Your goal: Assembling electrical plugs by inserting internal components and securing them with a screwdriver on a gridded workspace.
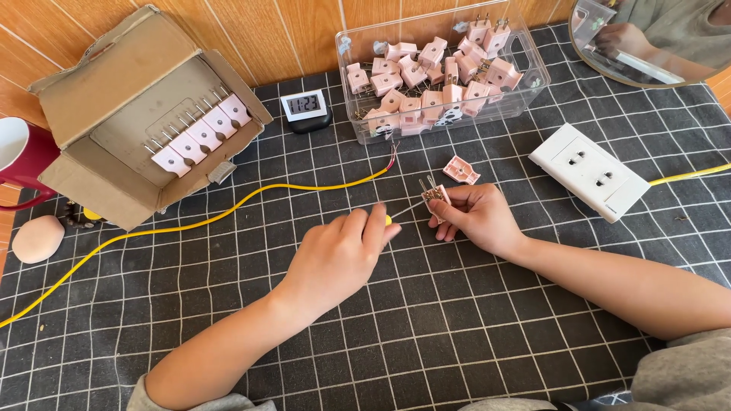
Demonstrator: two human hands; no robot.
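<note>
Wood wall, grid-mat bench | our left hand grips a screwdriver, tip at the pink plug pinched in our right hand | risk: tip slips, jabs fingers | loose cover nearby could get knocked.

Landmark: small digital clock at the back of the black grid mat. Left of the clock, open cardboard box holding a row of pink plugs. Right of the clock, clear plastic bin of pink plugs. Far right, white double socket. Far left, red mug; below it a peach round sponge.
</note>
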